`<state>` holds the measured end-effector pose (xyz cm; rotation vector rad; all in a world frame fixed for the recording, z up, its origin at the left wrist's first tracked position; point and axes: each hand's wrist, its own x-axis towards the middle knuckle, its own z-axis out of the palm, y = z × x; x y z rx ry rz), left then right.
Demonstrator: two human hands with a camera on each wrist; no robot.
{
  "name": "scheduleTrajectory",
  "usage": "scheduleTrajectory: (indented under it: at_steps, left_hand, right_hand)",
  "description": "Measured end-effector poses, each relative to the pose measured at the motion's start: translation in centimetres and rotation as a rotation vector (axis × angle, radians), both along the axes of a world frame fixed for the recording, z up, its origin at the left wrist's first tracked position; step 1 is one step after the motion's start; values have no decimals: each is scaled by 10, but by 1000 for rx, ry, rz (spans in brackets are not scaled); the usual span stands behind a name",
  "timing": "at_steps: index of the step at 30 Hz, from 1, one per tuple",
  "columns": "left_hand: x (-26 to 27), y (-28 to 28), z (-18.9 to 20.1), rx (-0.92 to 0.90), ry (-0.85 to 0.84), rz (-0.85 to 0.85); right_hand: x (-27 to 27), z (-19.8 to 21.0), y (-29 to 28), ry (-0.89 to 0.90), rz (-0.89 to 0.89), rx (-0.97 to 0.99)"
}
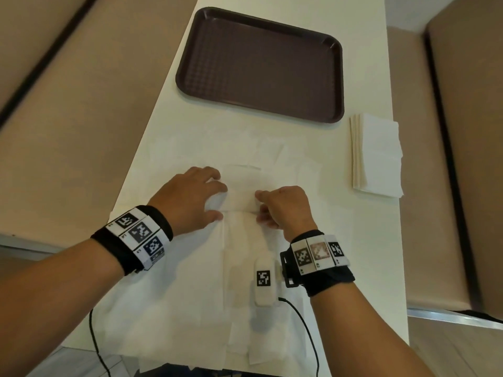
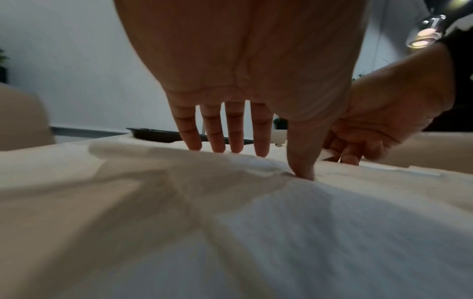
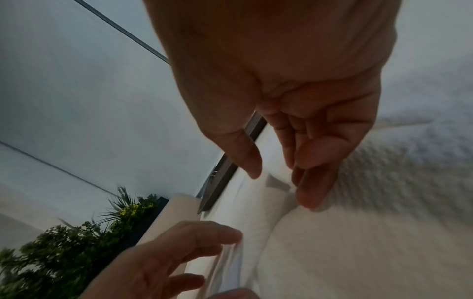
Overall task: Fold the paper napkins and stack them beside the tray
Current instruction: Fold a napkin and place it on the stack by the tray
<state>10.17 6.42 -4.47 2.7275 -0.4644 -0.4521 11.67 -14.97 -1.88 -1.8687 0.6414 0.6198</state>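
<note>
A white paper napkin (image 1: 241, 197) lies half-folded on the white table (image 1: 362, 50), its crease toward me. My left hand (image 1: 196, 197) presses its left side with straight fingers; in the left wrist view the thumb (image 2: 302, 170) pushes down on the paper. My right hand (image 1: 283, 205) pinches the napkin's right edge, thumb on top and fingers curled beneath (image 3: 309, 194). The dark brown tray (image 1: 261, 66) sits farther back, with nothing on it. A stack of folded napkins (image 1: 378, 156) rests beside the tray's near right corner.
Several unfolded napkins (image 1: 177, 295) cover the near half of the table, overlapping. A small white tagged device (image 1: 263, 281) with a black cable lies on them by my right wrist. Beige benches (image 1: 68, 104) run along both long sides of the table.
</note>
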Motion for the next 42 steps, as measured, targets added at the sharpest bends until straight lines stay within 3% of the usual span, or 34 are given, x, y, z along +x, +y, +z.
scheduleTrajectory:
  at_steps: [7,9,13,15,19,22,27,31,35,42]
  left_hand:
    - [6,-13,4,119,-121,-88]
    - [3,-12,5,57,-167,-66]
    - [16,-16,51,-247,-261,214]
    - [32,-34,80,-479,-180,301]
    - [62,-99,103,-904,172,379]
    - [74,-153,96,-1098,361,415]
    - [102,-220,81,-1235,632,441]
    - [134,-258,75,-1216,638,428]
    - [173,-287,67,-1135,579,448]
    - [218,-304,46,-764,307,383]
  right_hand:
    - [-1,5,-12,-10,-20,85]
    - [-3,4,-21,-74,-57,96]
    - [-6,5,-49,-272,-183,182]
    - [-5,9,-63,-304,-182,329]
    - [-4,28,-86,-261,-127,599]
    - [-4,36,-112,-319,-149,558]
    - [-3,34,-175,-351,-229,354]
    - [7,36,-212,-375,-195,196]
    - [27,41,-240,-327,-262,168]
    - [50,24,-260,-288,-405,135]
